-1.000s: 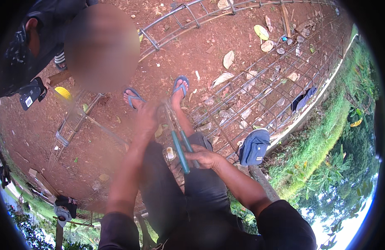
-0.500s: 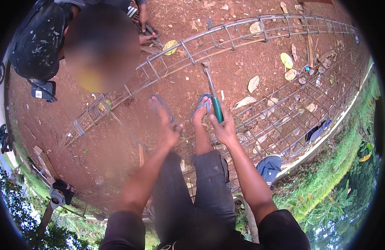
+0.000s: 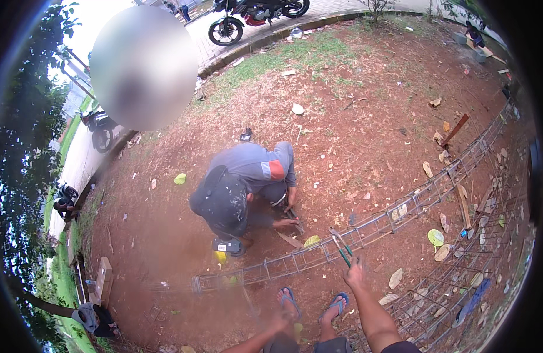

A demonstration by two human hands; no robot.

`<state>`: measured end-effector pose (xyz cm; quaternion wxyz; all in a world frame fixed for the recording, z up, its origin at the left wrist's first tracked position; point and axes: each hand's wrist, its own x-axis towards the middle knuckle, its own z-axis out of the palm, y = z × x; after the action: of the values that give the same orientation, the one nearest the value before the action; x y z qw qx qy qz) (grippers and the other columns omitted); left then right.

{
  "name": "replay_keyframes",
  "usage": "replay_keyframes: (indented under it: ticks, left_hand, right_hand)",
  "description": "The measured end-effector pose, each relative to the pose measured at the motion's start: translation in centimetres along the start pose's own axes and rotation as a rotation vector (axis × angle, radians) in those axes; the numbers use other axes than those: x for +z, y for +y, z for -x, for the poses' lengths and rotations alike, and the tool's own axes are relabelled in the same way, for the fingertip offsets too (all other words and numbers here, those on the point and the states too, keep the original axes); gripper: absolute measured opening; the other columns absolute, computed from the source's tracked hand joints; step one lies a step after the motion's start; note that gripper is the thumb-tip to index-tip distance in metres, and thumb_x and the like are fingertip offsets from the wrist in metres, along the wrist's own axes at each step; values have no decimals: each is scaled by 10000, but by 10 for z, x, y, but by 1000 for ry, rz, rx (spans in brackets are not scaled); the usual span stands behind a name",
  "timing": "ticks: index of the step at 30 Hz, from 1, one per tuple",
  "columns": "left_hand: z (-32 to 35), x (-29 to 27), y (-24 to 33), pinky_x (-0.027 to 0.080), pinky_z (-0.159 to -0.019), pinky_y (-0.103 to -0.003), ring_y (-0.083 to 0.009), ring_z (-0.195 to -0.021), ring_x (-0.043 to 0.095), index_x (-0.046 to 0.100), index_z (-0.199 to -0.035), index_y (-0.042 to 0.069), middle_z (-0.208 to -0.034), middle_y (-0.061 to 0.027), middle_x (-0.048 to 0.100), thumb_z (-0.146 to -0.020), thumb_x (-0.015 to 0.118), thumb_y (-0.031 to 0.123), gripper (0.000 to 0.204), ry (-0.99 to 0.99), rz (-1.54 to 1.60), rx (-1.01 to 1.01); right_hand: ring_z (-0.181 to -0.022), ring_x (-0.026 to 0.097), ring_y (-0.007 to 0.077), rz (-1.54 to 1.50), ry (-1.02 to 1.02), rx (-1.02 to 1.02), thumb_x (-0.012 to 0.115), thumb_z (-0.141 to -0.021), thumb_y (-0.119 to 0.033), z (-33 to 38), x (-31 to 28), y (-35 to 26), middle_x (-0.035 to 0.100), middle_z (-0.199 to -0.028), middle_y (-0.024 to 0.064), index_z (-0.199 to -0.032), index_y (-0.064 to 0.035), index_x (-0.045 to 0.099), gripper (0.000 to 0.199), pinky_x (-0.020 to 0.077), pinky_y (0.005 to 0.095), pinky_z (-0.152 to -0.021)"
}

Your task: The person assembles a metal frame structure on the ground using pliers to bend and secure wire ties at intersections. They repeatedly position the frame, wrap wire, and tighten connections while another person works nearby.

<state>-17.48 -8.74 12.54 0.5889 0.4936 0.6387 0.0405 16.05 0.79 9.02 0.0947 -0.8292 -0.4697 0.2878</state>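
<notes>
My right hand (image 3: 355,273) grips a pair of green-handled pincers (image 3: 343,248). Their two handles stand apart, and the metal head overlaps the near side of a long rebar cage (image 3: 374,230); whether it touches the bars I cannot tell. Low in front of my legs, my left hand (image 3: 281,321) is blurred, its fingers hard to make out and no object visible in it. Beyond the cage a co-worker (image 3: 248,176) in a dark cap and grey-blue top crouches. That person's hands (image 3: 288,222) are low by the ground around a small dark tool.
A flat rebar mesh (image 3: 460,288) lies at the right, strewn with dry leaves. My sandalled feet (image 3: 336,306) are on red soil just behind the cage. A wooden stake (image 3: 463,206) lies by the cage. Motorbikes (image 3: 254,17) stand on the paving at the far side.
My view has swung upward, bringing the whole co-worker and the far paving into sight. The pincers' handles, close together before, are now spread, and their head has come over the cage.
</notes>
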Motion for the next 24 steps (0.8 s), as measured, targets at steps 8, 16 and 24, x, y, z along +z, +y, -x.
replay_keyframes:
  ticks: [8, 16, 24]
  left_hand:
    - [85, 48, 168, 535, -774, -280, -163, -847, 644, 615, -1006, -22, -914, -110, 678, -903, 616, 107, 165, 70, 874, 217]
    - [234, 30, 331, 528, -752, -277, -150, -847, 637, 586, -1044, -20, -960, -96, 665, -883, 622, 75, 191, 240, 653, 459]
    - [269, -9, 311, 522, -761, -285, -138, -834, 642, 606, -946, 1, -926, -87, 686, -907, 592, 56, 68, 428, 365, 703]
  right_hand:
    - [-851, 661, 213, -1172, -339, -6, 646, -878, -127, 229, -189, -98, 668, -942, 146, -1106, 46, 596, 290, 577, 325, -700]
    - [-899, 651, 247, -1706, -551, 114, 607, -904, -132, 260, -248, -97, 673, -958, 125, -977, -60, 634, 106, 540, 380, -764]
    - [-520, 397, 116, -1549, -970, 15, 546, -951, -258, 275, -248, -122, 446, -606, 8, -926, -63, 579, 200, 313, 258, -489]
